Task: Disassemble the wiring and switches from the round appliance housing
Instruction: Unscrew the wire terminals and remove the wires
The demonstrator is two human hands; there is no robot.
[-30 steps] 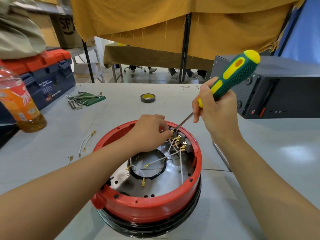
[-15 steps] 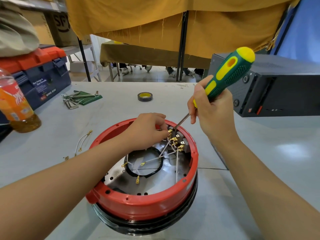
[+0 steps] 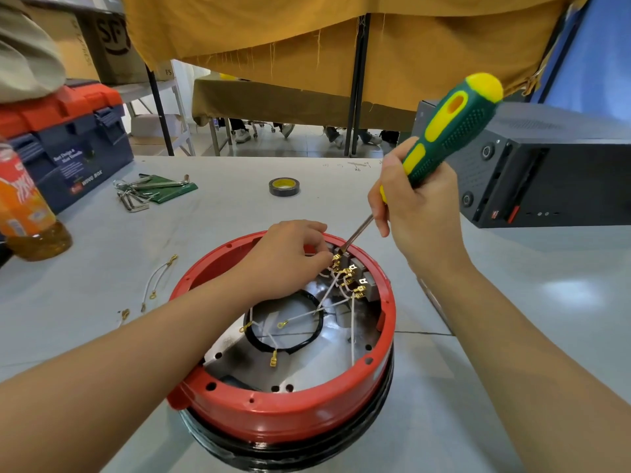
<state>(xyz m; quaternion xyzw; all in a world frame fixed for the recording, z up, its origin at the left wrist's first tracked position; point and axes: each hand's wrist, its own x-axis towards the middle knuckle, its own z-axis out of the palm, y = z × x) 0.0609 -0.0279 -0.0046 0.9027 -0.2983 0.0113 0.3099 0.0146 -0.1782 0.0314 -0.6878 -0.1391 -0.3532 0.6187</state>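
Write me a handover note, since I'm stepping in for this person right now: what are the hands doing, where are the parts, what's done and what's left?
Right hand grips the green-and-yellow screwdriver, its tip at the switch block on the far inner wall of the red round housing.
Left hand reaches inside, fingers at the brass terminals beside the tip; whether they pinch one I cannot tell.
Done: two loose white wires lie on the table, left of the housing. Some terminal ends hang free inside.
Left: several white wires remain plugged into the switch block; the block remains in the housing.
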